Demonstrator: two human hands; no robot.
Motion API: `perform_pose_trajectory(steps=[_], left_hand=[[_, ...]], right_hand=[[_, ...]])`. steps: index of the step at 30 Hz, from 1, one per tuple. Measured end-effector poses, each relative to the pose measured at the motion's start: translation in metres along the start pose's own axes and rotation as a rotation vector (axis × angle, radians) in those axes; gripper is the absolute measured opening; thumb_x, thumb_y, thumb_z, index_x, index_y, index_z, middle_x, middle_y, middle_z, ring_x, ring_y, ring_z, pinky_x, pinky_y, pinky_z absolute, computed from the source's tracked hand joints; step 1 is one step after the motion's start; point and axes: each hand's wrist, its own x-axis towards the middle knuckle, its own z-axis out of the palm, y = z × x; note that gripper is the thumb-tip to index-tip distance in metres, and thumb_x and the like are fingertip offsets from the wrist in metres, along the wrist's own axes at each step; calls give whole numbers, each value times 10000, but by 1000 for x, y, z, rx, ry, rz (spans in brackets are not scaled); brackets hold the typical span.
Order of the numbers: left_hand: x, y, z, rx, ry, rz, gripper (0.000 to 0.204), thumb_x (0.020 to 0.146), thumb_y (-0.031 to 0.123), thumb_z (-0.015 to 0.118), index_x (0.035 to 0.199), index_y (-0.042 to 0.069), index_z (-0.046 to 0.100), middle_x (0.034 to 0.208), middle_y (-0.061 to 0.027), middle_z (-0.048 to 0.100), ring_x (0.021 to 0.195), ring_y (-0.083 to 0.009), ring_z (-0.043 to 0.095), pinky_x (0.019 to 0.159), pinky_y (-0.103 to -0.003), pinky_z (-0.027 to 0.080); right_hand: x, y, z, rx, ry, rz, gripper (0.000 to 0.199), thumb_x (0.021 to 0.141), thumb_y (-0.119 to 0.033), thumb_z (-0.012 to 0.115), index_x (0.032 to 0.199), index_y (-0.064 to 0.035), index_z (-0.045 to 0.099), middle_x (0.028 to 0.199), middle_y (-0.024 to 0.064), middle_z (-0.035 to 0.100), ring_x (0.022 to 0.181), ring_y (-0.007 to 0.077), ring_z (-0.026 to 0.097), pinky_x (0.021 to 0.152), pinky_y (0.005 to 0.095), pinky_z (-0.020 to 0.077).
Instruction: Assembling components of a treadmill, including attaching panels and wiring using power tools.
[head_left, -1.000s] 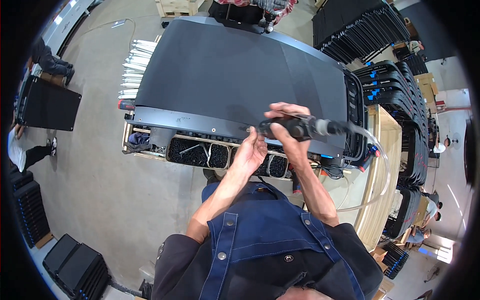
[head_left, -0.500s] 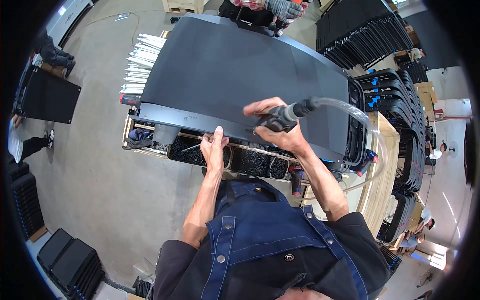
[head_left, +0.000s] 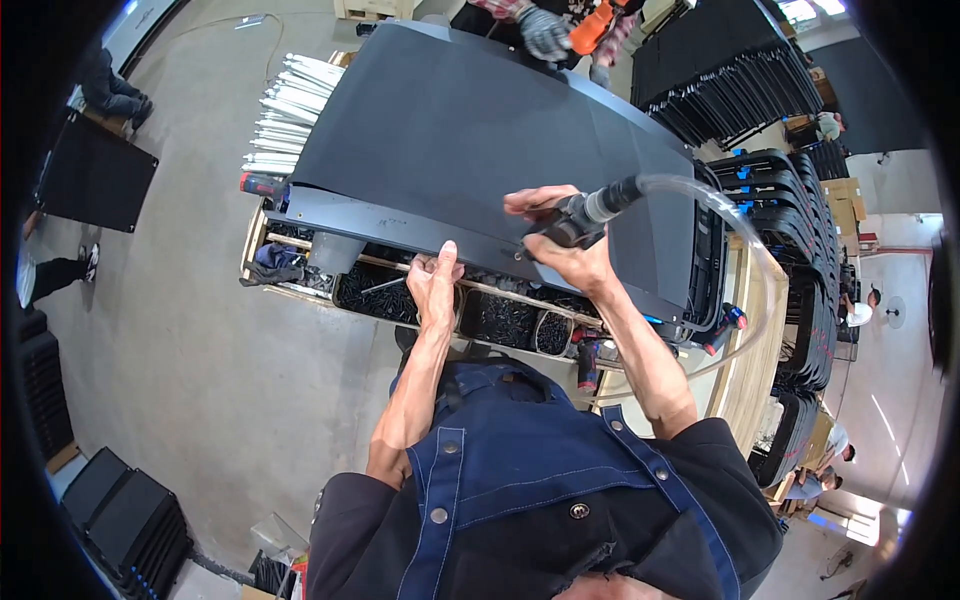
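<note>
A wide dark deck [head_left: 440, 125], like a treadmill's running bed, lies before me with a grey metal side rail [head_left: 385, 228] along its near edge. My left hand [head_left: 436, 285] grips this rail, thumb on top and fingers curled beneath. In my right hand [head_left: 570, 250] is a black air-powered driver [head_left: 572, 225], held over the near rail to the right of my left hand. A clear hose [head_left: 715, 200] runs from its back end and loops down at the right. My hand hides the driver's tip, so contact with the rail cannot be made out.
Bins of dark screws [head_left: 500, 318] sit under the near rail. A cordless driver [head_left: 587, 365] hangs by them; another lies at the deck's left corner [head_left: 262, 186]. Across the deck, a co-worker's gloved hand [head_left: 545, 35] is beside an orange tool [head_left: 597, 27]. Stacked black frames [head_left: 790, 180] stand right.
My right hand and the driver have shifted slightly right along the rail. The left hand keeps its grip. Across the deck, the co-worker's orange tool has come further into view.
</note>
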Motion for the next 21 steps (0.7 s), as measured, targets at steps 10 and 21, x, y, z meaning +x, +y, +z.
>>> perform_pose_trajectory(steps=[10,21], left_hand=[[-9,1,4,0,54,27,425,936,289,742,1043,-77,555,886,-95,640,744,-153,644,699,-288,585],[0,-13,2,37,91,39,465,937,369,733,1085,-49,594,946,-97,667,796,-170,667,758,-323,587]], right_hand=[[-32,33,7,155,492,-49,454,831,70,676,1239,-38,509,1220,196,643,1096,273,677,960,406,541],[-8,23,-11,189,187,45,335,802,61,670,1126,1,611,1156,150,702,1042,216,690,917,352,544]])
